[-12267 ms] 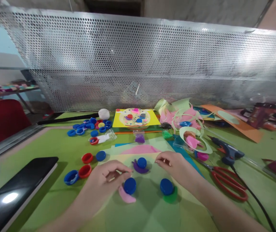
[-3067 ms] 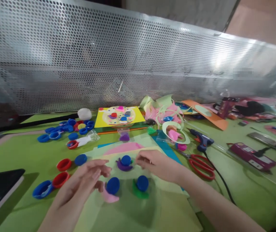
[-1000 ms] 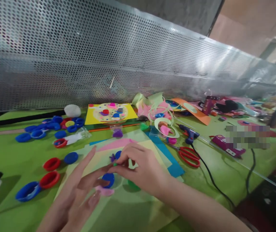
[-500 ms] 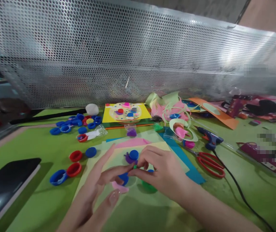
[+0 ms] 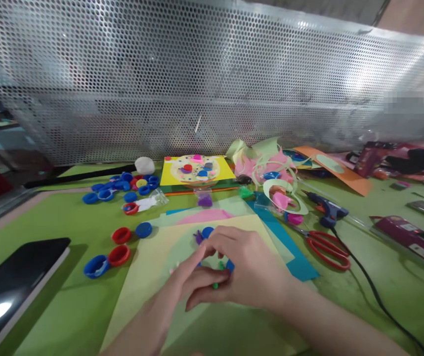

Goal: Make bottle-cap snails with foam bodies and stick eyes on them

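My left hand [image 5: 188, 279] reaches in over the pale yellow paper [image 5: 138, 291], fingers stretched out and its thumb hidden. Its fingertips meet my right hand [image 5: 247, 264], whose fingers are curled. A small bit of green clay [image 5: 215, 285] shows between my right thumb and a left fingertip. Under the hands, a blue bottle cap [image 5: 230, 265] is partly covered. Just beyond the fingers lie another blue cap [image 5: 207, 232] and a purple clay shape [image 5: 198, 237]. A bit of pale pink [image 5: 175, 268] peeks out beside my left fingers.
Red caps [image 5: 119, 255], blue caps [image 5: 96, 266] and a phone [image 5: 19, 282] lie left. Red-handled scissors [image 5: 328, 249], a glue gun [image 5: 326, 207] with its cord and a purple power strip [image 5: 412, 237] are right. A decorated yellow card [image 5: 167, 173] stands before the perforated metal panel [image 5: 197, 64].
Both hands have moved slightly down and right with the green clay bit. My left fingers now tuck further under my right hand, and my left thumb has dropped from sight.
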The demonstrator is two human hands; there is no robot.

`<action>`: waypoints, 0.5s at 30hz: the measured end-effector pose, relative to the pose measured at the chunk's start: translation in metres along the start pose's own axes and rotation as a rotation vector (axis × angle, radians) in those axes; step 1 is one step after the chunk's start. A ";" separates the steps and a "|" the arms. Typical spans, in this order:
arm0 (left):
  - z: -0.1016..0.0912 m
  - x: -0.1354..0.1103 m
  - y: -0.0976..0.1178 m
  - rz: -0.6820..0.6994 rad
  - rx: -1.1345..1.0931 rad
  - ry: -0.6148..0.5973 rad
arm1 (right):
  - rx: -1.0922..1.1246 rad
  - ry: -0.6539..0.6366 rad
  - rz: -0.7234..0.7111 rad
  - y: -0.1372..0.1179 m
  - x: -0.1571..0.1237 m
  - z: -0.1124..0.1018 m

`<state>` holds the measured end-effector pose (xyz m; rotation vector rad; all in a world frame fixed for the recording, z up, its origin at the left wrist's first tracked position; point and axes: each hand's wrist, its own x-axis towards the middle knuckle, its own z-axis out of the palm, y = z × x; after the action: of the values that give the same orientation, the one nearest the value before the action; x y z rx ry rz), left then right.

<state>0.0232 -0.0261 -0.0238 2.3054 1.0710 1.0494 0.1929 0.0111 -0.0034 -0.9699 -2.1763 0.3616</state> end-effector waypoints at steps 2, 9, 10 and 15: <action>0.002 0.004 -0.002 0.009 0.014 -0.009 | 0.000 -0.016 -0.018 0.002 0.001 -0.003; -0.014 -0.004 0.003 0.184 0.199 -0.036 | -0.065 -0.056 -0.045 0.000 0.005 -0.007; -0.016 -0.005 0.006 0.246 0.271 -0.057 | -0.105 -0.105 -0.055 -0.001 0.005 -0.006; -0.019 -0.001 0.017 0.435 0.516 -0.037 | -0.240 -0.229 -0.028 -0.006 0.005 -0.005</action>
<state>0.0164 -0.0365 -0.0020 3.0626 0.9250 0.9486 0.1908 0.0105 0.0056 -1.0702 -2.4822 0.2089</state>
